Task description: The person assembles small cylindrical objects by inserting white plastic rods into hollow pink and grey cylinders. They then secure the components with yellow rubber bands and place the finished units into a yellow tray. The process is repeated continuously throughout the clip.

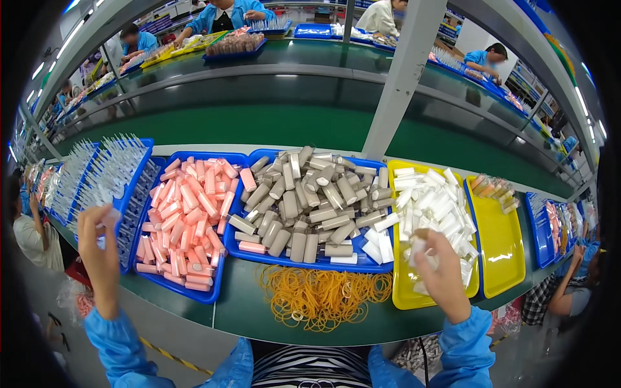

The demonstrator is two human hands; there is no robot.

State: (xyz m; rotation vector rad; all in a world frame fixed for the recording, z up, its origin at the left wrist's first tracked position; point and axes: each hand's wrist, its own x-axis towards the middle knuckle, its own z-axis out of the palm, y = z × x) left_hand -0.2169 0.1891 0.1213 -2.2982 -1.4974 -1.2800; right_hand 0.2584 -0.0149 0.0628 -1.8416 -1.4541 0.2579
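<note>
While the right hand [443, 268] closes its fingers on a small white tube piece [419, 246] over the yellow tray [404, 294], that piece sits just above the heap of white tubes [433, 207] filling the tray's left half. The grip appears to be by the fingertips only, so a piece this small and smooth could slip and fall back into the heap, or roll over the tray's low rim onto the green bench. The left hand [100, 242] is raised at the far left, pinching a thin clear applicator [111, 215] drawn from the rack of clear applicators [103, 174] in the blue tray; the neighbouring stems stand close together, and a sideways pull could snag them and tip several out. Between the two hands lie a blue tray of pink tubes [184, 223], a blue tray of grey caps [304, 204] and a loose pile of yellow rubber bands [323, 296] at the bench edge. Both hands work well apart, so attention is split, and either hold could loosen unnoticed. The bands lie near the edge and a passing sleeve could sweep them off.
</note>
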